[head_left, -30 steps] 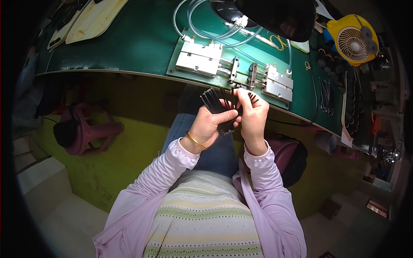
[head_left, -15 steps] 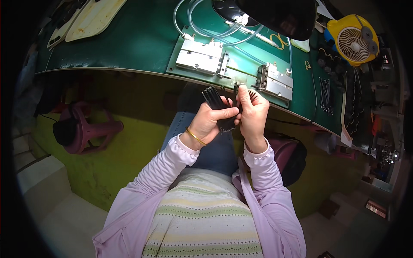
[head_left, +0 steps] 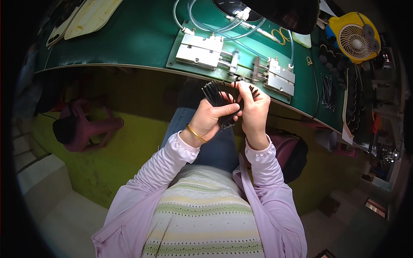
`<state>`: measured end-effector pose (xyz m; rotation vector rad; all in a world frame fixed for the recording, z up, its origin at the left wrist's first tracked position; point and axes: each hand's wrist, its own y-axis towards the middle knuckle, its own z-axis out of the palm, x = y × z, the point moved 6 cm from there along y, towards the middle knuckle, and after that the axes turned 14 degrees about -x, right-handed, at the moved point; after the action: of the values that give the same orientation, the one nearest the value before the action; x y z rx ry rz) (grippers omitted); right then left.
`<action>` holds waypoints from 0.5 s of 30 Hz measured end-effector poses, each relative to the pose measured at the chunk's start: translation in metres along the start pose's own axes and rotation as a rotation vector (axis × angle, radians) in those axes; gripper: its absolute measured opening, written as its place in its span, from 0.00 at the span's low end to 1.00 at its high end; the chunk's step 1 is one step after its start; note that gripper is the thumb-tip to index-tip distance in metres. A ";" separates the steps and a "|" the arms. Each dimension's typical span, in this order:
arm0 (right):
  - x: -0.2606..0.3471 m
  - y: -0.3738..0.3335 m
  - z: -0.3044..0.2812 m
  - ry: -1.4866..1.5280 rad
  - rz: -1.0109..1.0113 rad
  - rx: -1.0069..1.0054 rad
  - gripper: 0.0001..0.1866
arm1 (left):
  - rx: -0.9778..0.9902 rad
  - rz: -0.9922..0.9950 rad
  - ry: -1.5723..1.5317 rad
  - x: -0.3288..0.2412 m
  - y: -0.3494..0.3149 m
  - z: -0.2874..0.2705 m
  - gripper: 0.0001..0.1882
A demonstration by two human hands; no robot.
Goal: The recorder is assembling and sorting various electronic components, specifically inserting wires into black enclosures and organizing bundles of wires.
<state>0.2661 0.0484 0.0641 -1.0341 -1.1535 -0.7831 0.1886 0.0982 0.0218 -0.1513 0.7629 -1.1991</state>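
My left hand (head_left: pixel 208 117), a gold bangle at its wrist, is closed round a fanned bundle of thin black strips (head_left: pixel 211 93), its thumb pressed across them. Beside it, my right hand (head_left: pixel 255 112) is closed with thumb and forefinger pinched at a black strip near the bench edge; more dark strips (head_left: pixel 254 91) poke out behind its fingers. Just beyond the hands, a pneumatic fixture has a left metal cylinder block (head_left: pixel 199 51) and a right one (head_left: pixel 280 78) on a pale green plate (head_left: pixel 174 58). Their sliding jaws reach toward each other near my fingertips.
Clear air tubes (head_left: pixel 193 23) loop behind the fixture under a black lamp shade (head_left: pixel 282 15). A yellow fan (head_left: pixel 357 38) and a bunch of dark thin pieces (head_left: pixel 328 92) lie right on the green bench (head_left: pixel 129 38). Pale trays (head_left: pixel 92 17) are far left; a pink stool (head_left: pixel 92 129) stands below.
The fixture's jaws have slid inward from both blocks toward each other. My hands stay together, with the right fingers shifted slightly and both still holding black strips.
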 end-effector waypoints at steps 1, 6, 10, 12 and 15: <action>0.000 0.000 0.000 0.000 0.003 -0.002 0.11 | -0.002 -0.003 0.001 0.000 0.000 0.000 0.07; 0.000 0.002 -0.001 -0.005 0.050 0.005 0.11 | 0.002 -0.011 0.019 0.000 0.000 0.003 0.06; -0.001 0.004 -0.001 -0.006 0.072 0.002 0.11 | 0.015 0.000 0.023 0.000 0.001 0.005 0.06; 0.000 0.004 -0.002 -0.015 0.060 -0.012 0.11 | 0.052 0.020 0.027 0.000 0.002 0.007 0.05; -0.001 0.005 -0.002 0.002 0.066 -0.014 0.12 | 0.010 0.011 0.008 -0.004 -0.001 0.010 0.05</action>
<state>0.2704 0.0485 0.0616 -1.0779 -1.1079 -0.7405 0.1934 0.0985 0.0317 -0.1337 0.7637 -1.1940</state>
